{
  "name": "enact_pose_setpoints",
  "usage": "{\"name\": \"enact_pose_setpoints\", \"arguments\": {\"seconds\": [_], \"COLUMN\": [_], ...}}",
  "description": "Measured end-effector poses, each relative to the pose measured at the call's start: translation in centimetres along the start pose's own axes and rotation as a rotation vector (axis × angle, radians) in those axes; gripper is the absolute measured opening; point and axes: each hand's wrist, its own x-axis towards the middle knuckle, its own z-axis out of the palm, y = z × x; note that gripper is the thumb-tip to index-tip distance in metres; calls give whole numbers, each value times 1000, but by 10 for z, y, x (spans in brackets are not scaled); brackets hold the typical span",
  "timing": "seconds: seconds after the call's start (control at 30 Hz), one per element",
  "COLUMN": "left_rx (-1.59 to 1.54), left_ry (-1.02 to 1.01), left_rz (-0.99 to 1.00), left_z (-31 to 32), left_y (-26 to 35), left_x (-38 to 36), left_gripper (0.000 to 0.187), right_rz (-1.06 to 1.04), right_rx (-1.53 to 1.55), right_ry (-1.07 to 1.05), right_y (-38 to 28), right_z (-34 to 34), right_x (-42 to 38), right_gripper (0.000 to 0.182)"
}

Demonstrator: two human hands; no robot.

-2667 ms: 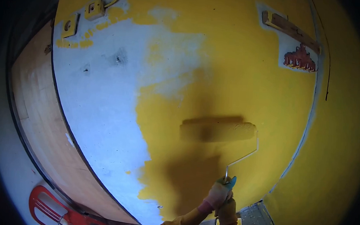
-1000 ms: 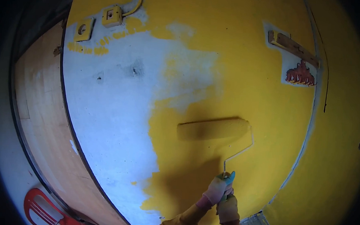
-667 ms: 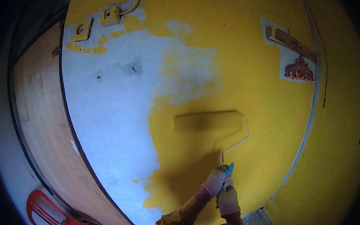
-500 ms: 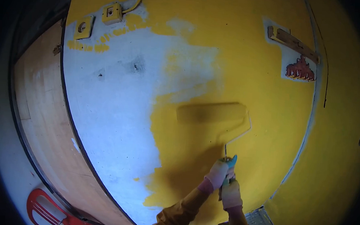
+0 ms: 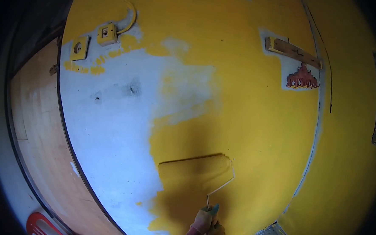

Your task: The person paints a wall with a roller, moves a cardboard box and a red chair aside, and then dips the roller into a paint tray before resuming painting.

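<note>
Though gloved, both grips [image 5: 210,227] round roller handle [image 5: 213,209]

Pale gloves [image 5: 202,221], pink cuffs.

Wall [image 5: 247,120] mostly yellow, pale blue-white patch at left centre. Roller [image 5: 194,169] yellow, handle tip teal. Gloves pale pink/yellowish at bottom centre. Sockets [image 5: 107,33] yellow, upper left. Red motif [image 5: 302,79] upper right. Door [image 5: 30,122] light wood, left.

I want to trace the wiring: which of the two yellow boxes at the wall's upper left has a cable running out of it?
The right-hand box, higher on the wall: a yellow cable curves up from its right side. The left box shows only a round socket hole, no cable.
</note>
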Motion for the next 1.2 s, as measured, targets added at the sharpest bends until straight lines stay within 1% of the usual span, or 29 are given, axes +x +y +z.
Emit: {"name": "enact_pose_setpoints", "arguments": {"seconds": [0.03, 0.07, 0.13, 0.2, 0.23, 0.27, 0.3, 0.33, 0.4, 0.43, 0.5, 0.53, 0.57, 0.6, 0.63, 0.7, 0.73, 0.8, 0.83, 0.87, 0.9, 0.93, 0.97, 1.0, 1.03, 1.07, 1.1, 1.13, 1.2], "left_rx": [70, 74, 202, 666, 664, 428, 194, 194, 29, 26, 4, -1, -6, -11, -11, 102, 102, 477, 482, 550, 617, 621, 334, 49, 50, -40, -126, -124, -211], "left_ry": [39, 36, -10, 7, 6, 55, 101, 96, 10, 8, -27, -32, -15, 2, -8, 162, 155, 207, 195, 181, 165, 148, 62, -17, -21, -89, -154, -152, -480], "left_rz": [16, 26, 71, 774, 769, 719, 670, 678, 573, 573, 436, 434, 372, 308, 308, 315, 320, 433, 427, 270, 115, 117, 143, 159, 154, 184, 210, 201, 296], "left_z": [-1, -4, -6, -12, -9, -5, -3, -3, -11, -15, -20, -21, -22, -23, -24, -27, -28, -29, -25, -18, -11, -2, 6, 12, 17, 23, 28, 32, 40], "left_y": [4, 12, 38, 69, 85, 101, 110, 110, 96, 86, 61, 52, 47, 41, 35, 25, 21, 13, 15, 21, 25, 25, 25, 27, 30, 36, 44, 55, 83], "left_x": [3, 10, 20, 26, 23, 15, 9, 4, -6, -7, -10, -15, -20, -23, -25, -30, -28, -27, -28, -27, -26, -27, -30, -35, -37, -39, -42, -45, -50], "left_gripper": [26, 26, 21, 26, 26, 30, 34, 34, 35, 35, 37, 37, 37, 36, 36, 36, 36, 33, 33, 30, 27, 27, 22, 17, 17, 12, 9, 9, 6], "right_rz": [13, 27, 80, 82, -54, -140, -426, -144, -259, -259, -214, -203, -200, -150, -98, -61, 29, 151, 207, 255, 251, 172, 95, 94, -25, -141, -149, -141, 29], "right_rx": [47, 94, 183, 74, 27, 164, -121, 137, 167, 163, 295, 227, 163, 99, 37, -27, -6, 11, 118, 224, 229, 216, 203, 208, 93, -22, -42, -39, 114], "right_ry": [-25, -52, -103, -85, -55, -30, -64, -128, -129, -127, -177, -148, -118, -66, -12, 5, -13, -34, -39, -43, -27, 9, 42, 51, 144, 235, 203, 207, -20], "right_y": [-4, -8, -11, -39, -75, -101, -99, -164, -209, -215, -218, -205, -183, -162, -135, -56, -36, 1, 10, 14, 8, 1, -7, -11, -17, -25, -44, -69, -110], "right_z": [5, 9, 14, 9, 14, 22, 15, 23, 31, 33, 36, 35, 33, 32, 30, 18, 14, 8, 6, 4, 5, 8, 12, 14, 16, 16, 12, 8, -1], "right_x": [2, 5, 3, 40, 55, 76, 120, 105, 130, 137, 143, 138, 128, 113, 96, 75, 52, 19, 5, -5, -17, -28, -37, -43, -49, -56, -65, -74, -85], "right_gripper": [33, 33, 33, 33, 30, 28, 26, 21, 27, 27, 28, 25, 22, 25, 29, 41, 42, 42, 37, 32, 32, 32, 32, 32, 29, 26, 19, 19, 16]}}
